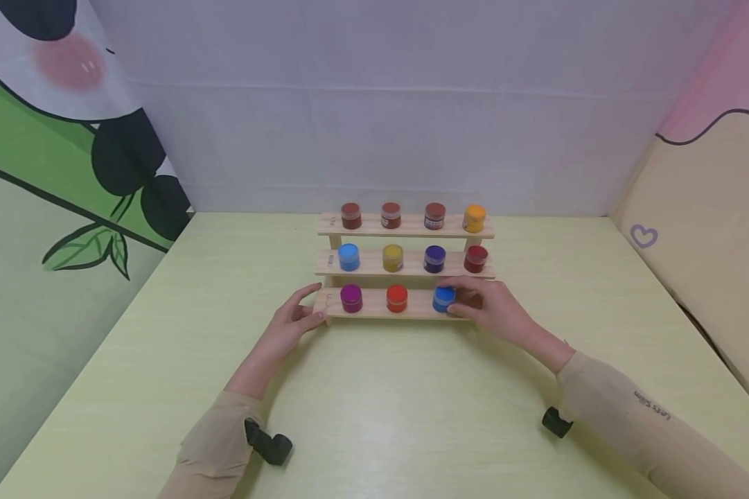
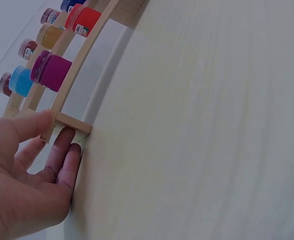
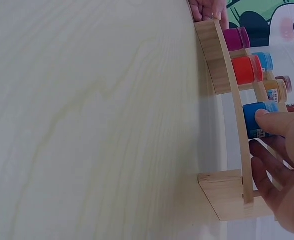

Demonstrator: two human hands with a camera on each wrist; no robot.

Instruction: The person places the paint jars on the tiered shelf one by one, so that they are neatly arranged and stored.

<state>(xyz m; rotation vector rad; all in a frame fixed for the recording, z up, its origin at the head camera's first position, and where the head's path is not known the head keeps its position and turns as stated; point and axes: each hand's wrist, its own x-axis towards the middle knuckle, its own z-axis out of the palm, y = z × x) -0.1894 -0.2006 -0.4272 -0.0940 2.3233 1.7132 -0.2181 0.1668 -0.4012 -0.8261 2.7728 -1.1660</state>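
Observation:
A three-tier wooden rack [image 1: 374,316] stands on the table with small paint jars on its tiers. At its left end, my left hand [image 1: 289,324] holds the end of the bottom tier, the thumb on the board and fingertips beneath in the left wrist view. My right hand [image 1: 495,308] grips a blue paint jar [image 3: 257,120] between thumb and fingers at the right of the bottom tier. Along that tier to its left are a red jar [image 1: 397,299] and a purple jar [image 1: 352,299]. Part of the blue jar is hidden by the fingers.
The middle tier bears a light blue jar [image 1: 349,257], a yellow jar [image 1: 393,258], a dark blue jar [image 1: 434,259] and a dark red jar [image 1: 476,258]. Brown jars [image 1: 391,215] and an orange jar [image 1: 474,218] line the top tier. A cloth wall [image 1: 399,138] rises behind.

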